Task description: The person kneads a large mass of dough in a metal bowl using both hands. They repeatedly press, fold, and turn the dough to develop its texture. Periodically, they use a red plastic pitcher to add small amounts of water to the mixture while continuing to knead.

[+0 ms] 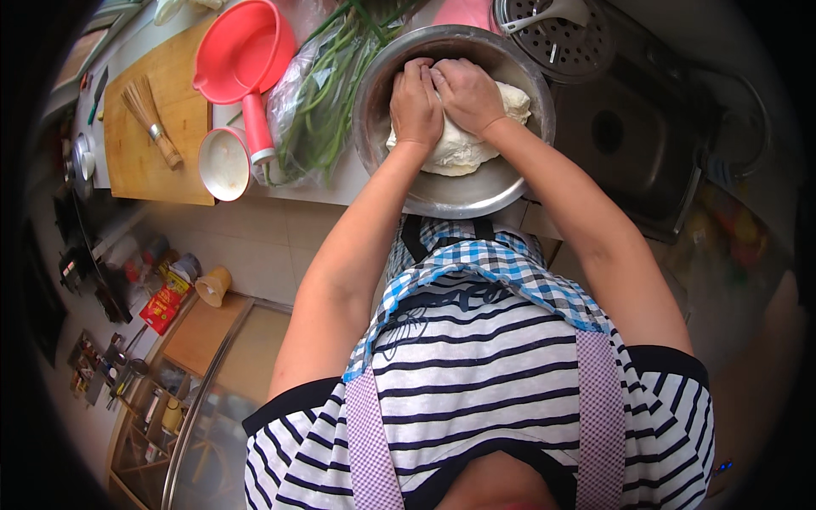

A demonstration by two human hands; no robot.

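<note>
A mass of pale dough (pixel 456 150) lies in a wide stainless steel bowl (pixel 472 205) at the counter's front edge. Both hands are inside the bowl, side by side and touching, pressed down on the dough. My left hand (pixel 416 105) covers its left part, with the fingers bent toward the bowl's far wall. My right hand (pixel 468 97) rests on the middle, its fingertips against the left hand. Lumpy dough shows to the right of my right hand and below both wrists. The fingertips are partly hidden.
Left of the bowl are green vegetables in a clear plastic bag (pixel 325 95), a red plastic ladle (pixel 242 54), a white bowl (pixel 224 164) and a wooden cutting board (pixel 185 95) bearing a bamboo whisk (pixel 150 121). A dark sink (pixel 628 127) and a perforated steamer tray (pixel 561 41) are at the right.
</note>
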